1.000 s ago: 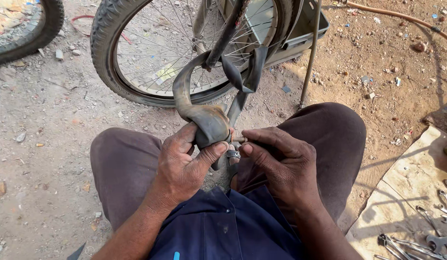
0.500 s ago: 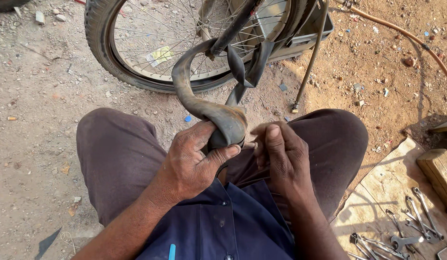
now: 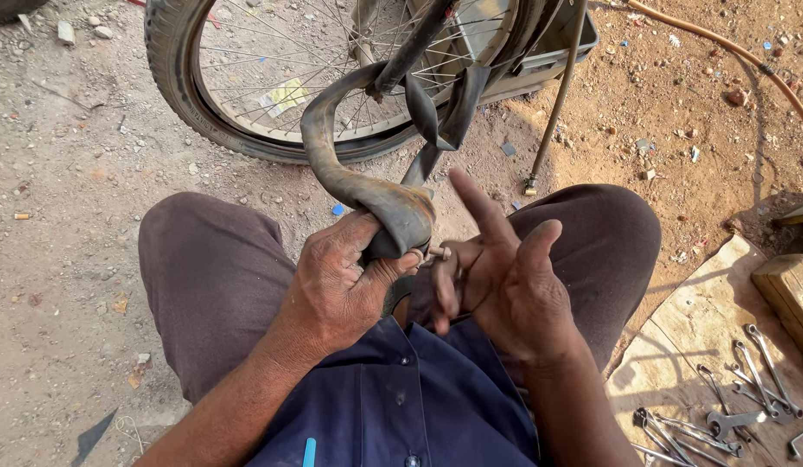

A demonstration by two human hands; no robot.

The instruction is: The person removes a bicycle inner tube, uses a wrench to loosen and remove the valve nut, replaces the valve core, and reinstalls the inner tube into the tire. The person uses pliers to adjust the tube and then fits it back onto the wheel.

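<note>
Dusty rubber inner tube [image 3: 367, 195], limp and folded, sits clamped in my left hand [image 3: 341, 290]; my right hand [image 3: 505, 277] hangs open beside it, spoked wheel [image 3: 272, 78] ahead, wrenches [image 3: 730, 406] right.

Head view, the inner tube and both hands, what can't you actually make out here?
- Inner tube: the stretch inside the left hand is covered by its fingers.
- Valve: too small to tell its state.
- Right hand: fingertips hidden behind the palm.
- Bicycle wheel: cut off by the top edge.
</note>
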